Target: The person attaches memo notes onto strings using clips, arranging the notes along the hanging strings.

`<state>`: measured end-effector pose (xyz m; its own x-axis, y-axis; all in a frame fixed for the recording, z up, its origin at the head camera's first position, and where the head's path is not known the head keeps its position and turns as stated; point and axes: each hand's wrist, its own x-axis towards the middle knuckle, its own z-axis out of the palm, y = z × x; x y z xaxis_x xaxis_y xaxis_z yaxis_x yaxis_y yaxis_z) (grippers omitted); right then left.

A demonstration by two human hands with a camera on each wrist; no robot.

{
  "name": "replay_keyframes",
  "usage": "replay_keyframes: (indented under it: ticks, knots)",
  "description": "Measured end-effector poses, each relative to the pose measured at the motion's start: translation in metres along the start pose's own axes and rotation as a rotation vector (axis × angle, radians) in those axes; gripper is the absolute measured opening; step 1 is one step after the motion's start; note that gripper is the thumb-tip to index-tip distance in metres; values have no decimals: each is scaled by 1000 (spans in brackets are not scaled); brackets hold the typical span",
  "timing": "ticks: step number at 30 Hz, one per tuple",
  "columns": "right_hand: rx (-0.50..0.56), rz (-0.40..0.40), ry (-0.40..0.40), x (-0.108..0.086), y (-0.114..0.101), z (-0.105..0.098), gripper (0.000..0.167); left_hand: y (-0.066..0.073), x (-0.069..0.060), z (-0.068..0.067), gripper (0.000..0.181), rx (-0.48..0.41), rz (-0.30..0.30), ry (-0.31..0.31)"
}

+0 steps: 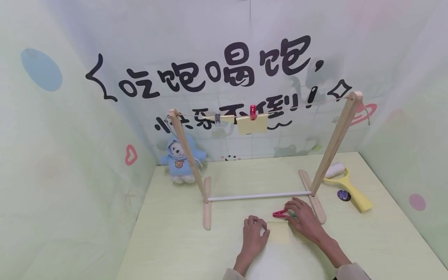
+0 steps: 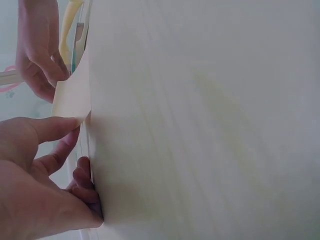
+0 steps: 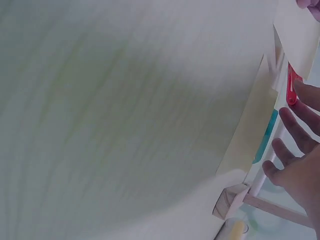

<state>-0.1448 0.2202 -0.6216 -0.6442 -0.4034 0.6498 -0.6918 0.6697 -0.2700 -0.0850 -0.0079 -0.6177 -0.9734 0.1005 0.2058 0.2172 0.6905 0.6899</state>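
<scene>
We pinch the sheet [image 1: 279, 232] between thumb and forefinger of our left hand [image 1: 254, 235]; it is in front of the rack [image 1: 336, 144], its held corner slightly raised. Our right hand [image 1: 305, 222] pinches the red clip [image 1: 279, 213], other fingers loosely spread, the green clip [image 1: 292, 214] close by. We think the thin, flat paper could crease if our pinch tightens, or the glossy clip slip if caught off-centre. The rack is smooth wood; paper hangs from its cord [image 1: 308, 106]. Behind its left post sits a plush toy [image 1: 180, 165]; right of it lies a roller [image 1: 358, 196].
</scene>
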Motion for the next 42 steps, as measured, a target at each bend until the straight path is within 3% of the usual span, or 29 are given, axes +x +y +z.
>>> replay_keyframes:
  ticks: [4,9,14,18,20,22,24,29,31,34,36,40,42]
  knots:
    - [46,70,2,2,-3,-8,37,1,1,-2,16,-91,-19,-6]
    - [148,163,19,6,-10,-16,36,4,3,-6,13,-215,-90,-41]
    - [283,304,11,12,-19,-29,37,6,2,-6,10,-308,-128,-64]
    - [323,436,-24,23,-23,-46,37,5,2,-2,5,-366,-59,-13]
    - [337,478,-37,30,-24,-56,36,-3,3,8,4,-388,23,57]
    - [349,464,-29,39,-25,-66,34,-6,6,11,5,-422,67,100]
    - [366,393,2,51,-27,-78,36,-10,11,15,9,-454,102,144]
    - [375,183,68,90,-36,-114,45,23,31,-25,13,-525,15,135]
    - [352,139,73,106,-42,-131,43,44,43,-49,12,-532,-41,108]
    - [316,99,84,130,-50,-157,30,65,63,-74,13,-530,-67,86]
    - [298,77,101,146,-55,-175,25,78,78,-90,14,-517,-44,81]
    - [277,20,137,179,-65,-208,41,105,107,-124,17,-518,32,78]
    - [267,-2,147,196,-69,-222,31,119,120,-138,19,-524,61,76]
